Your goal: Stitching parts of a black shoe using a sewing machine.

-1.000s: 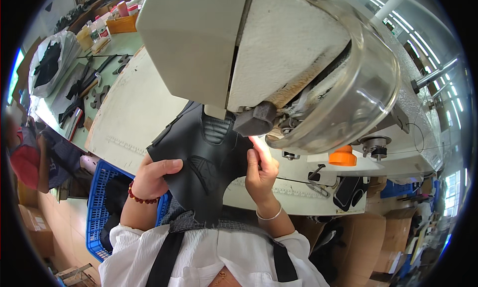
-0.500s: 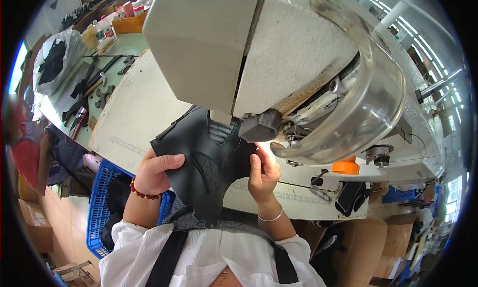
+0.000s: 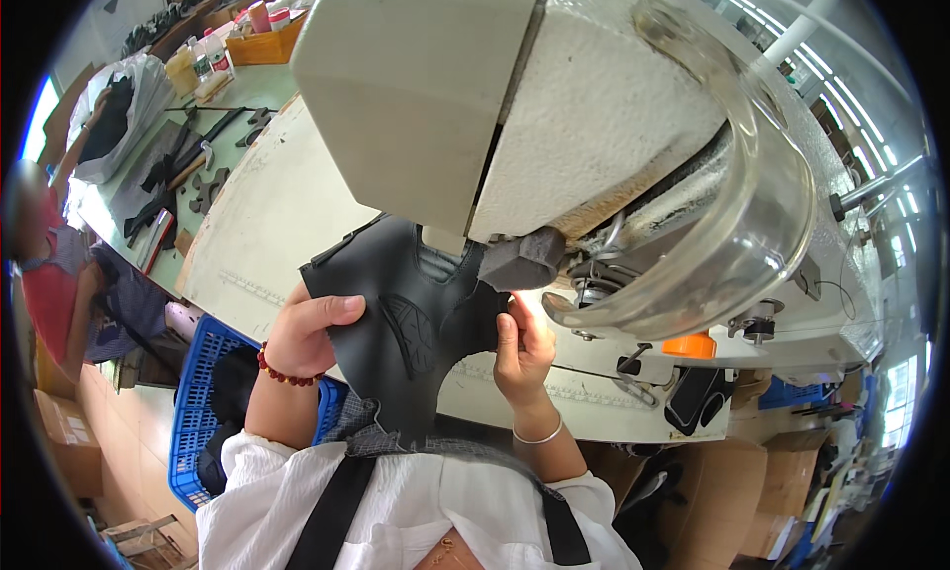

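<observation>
A black leather-like piece [image 3: 381, 293] with a stitched curved emblem lies under the head of a sewing machine [image 3: 594, 105]. Its lower edge hangs toward my lap. With the thumb on top and the fingers hidden beneath, my left hand [image 3: 309, 332] grips the piece's left edge. My right hand [image 3: 524, 347] pinches its right edge between thumb and fingers, close below a dark grey block [image 3: 522, 263] on the machine. The machine head hides the needle area and the piece's far edge.
A clear plastic guard [image 3: 762, 204] curves around the machine's right side. An orange cap [image 3: 690, 345] and a black object [image 3: 698, 397] sit on the table's right. At left stand a blue basket [image 3: 198, 402] and a green bench [image 3: 237, 90] with tools. A co-worker [image 3: 45, 273] reaches toward a plastic bag [image 3: 129, 115].
The leather piece has turned slightly, its right part shifting under the machine. Both hands keep their hold. At far left, the co-worker's arm has risen to the plastic bag.
</observation>
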Action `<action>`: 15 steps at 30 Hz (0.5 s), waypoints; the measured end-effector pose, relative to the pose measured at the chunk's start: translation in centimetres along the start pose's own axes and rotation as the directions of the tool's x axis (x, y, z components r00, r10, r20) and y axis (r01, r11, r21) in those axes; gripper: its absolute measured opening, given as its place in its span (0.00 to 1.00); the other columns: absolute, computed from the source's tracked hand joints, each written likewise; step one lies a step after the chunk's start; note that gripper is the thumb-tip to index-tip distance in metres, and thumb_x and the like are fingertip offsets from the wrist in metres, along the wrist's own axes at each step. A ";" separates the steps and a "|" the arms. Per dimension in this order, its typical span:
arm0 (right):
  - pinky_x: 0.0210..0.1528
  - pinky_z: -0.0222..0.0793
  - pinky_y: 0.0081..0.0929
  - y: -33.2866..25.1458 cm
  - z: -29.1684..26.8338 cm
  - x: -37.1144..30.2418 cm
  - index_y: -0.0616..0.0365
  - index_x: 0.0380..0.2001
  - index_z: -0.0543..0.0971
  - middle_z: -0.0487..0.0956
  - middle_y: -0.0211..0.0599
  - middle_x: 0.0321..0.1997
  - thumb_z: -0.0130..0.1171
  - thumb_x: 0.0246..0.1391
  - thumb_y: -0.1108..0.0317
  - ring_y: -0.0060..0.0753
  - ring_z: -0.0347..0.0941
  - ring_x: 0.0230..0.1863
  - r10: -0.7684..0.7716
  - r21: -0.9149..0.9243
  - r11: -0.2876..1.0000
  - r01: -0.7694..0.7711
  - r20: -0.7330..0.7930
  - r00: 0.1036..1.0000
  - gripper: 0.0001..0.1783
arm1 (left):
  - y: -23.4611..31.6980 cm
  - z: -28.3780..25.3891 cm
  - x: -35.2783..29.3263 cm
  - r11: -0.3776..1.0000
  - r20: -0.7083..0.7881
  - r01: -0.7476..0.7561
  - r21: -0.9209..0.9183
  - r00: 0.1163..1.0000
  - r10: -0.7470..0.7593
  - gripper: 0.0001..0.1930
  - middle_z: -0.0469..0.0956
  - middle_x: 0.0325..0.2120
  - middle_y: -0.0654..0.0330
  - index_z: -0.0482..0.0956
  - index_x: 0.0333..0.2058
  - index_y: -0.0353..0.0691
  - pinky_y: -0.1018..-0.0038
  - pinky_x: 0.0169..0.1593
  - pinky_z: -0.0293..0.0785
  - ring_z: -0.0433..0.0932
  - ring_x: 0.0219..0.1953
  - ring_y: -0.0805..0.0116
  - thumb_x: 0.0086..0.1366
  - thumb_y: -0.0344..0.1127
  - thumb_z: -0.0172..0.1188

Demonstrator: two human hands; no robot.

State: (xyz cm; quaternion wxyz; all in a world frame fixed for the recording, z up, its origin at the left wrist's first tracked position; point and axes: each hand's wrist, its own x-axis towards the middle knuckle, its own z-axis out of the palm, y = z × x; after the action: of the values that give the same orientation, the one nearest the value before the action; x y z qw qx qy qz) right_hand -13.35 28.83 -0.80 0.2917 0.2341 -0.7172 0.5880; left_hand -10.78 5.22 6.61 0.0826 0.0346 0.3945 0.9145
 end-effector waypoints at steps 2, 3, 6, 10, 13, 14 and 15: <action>0.22 0.51 0.16 0.0 -0.1 0.0 0.69 0.50 0.72 0.66 0.25 0.23 0.51 0.57 0.81 0.15 0.56 0.21 0.016 0.003 1.000 -0.016 0.002 1.000 0.16 | 0.1 0.0 0.1 1.000 0.021 0.004 -0.011 1.000 -0.004 0.23 0.76 0.44 0.52 0.69 0.51 0.27 0.68 0.49 0.72 0.76 0.46 0.62 0.54 0.24 0.57; 0.22 0.52 0.16 0.0 -0.1 0.0 0.69 0.50 0.72 0.66 0.26 0.23 0.51 0.57 0.81 0.16 0.56 0.21 0.002 -0.009 1.000 -0.002 0.012 1.000 0.17 | 0.1 0.0 0.0 1.000 0.008 -0.002 -0.006 1.000 0.002 0.23 0.76 0.44 0.52 0.69 0.51 0.27 0.68 0.49 0.72 0.76 0.46 0.62 0.54 0.24 0.57; 0.22 0.52 0.15 0.3 -0.1 -0.2 0.70 0.50 0.72 0.66 0.27 0.23 0.51 0.56 0.82 0.16 0.57 0.21 -0.022 -0.026 0.999 0.022 0.023 0.999 0.17 | 0.2 -0.1 0.2 1.000 0.010 -0.002 -0.006 1.000 0.002 0.23 0.76 0.44 0.52 0.69 0.51 0.27 0.68 0.49 0.72 0.76 0.46 0.62 0.54 0.24 0.57; 0.22 0.52 0.16 0.9 -0.4 -1.0 0.70 0.51 0.71 0.66 0.27 0.23 0.52 0.56 0.82 0.16 0.57 0.21 -0.037 -0.098 0.994 0.041 0.036 0.999 0.18 | 0.3 -0.5 0.5 1.000 0.050 0.028 -0.009 0.998 -0.028 0.24 0.76 0.45 0.52 0.69 0.51 0.26 0.67 0.50 0.72 0.76 0.47 0.61 0.54 0.24 0.57; 0.22 0.53 0.17 0.5 -0.4 -0.6 0.70 0.52 0.71 0.67 0.28 0.23 0.52 0.56 0.82 0.17 0.57 0.21 -0.036 -0.074 0.997 0.037 0.017 0.999 0.19 | 0.0 0.6 0.3 1.000 0.024 0.008 -0.029 1.000 -0.008 0.24 0.76 0.45 0.52 0.68 0.52 0.27 0.67 0.51 0.71 0.75 0.48 0.61 0.55 0.24 0.57; 0.22 0.53 0.17 0.6 -0.4 -0.5 0.70 0.52 0.71 0.67 0.28 0.23 0.52 0.56 0.82 0.17 0.57 0.21 -0.035 -0.075 0.997 0.036 0.012 0.999 0.19 | -0.1 0.8 0.0 1.000 0.026 0.012 -0.026 1.000 -0.011 0.24 0.76 0.45 0.52 0.68 0.52 0.27 0.67 0.51 0.71 0.75 0.48 0.61 0.55 0.24 0.57; 0.22 0.53 0.17 0.8 -0.4 -0.4 0.71 0.51 0.71 0.68 0.28 0.24 0.52 0.56 0.82 0.17 0.58 0.21 -0.039 -0.052 0.998 0.040 0.017 0.999 0.18 | -0.3 1.0 -0.3 1.000 0.014 -0.003 -0.006 1.000 0.003 0.24 0.75 0.45 0.52 0.68 0.52 0.27 0.68 0.51 0.71 0.75 0.48 0.61 0.55 0.25 0.58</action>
State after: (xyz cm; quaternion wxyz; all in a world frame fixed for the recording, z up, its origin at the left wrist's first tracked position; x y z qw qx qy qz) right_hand -13.55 29.37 -1.56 0.3038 0.2450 -0.7299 0.5612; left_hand -10.35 6.11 7.10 0.0842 0.0412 0.3912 0.9155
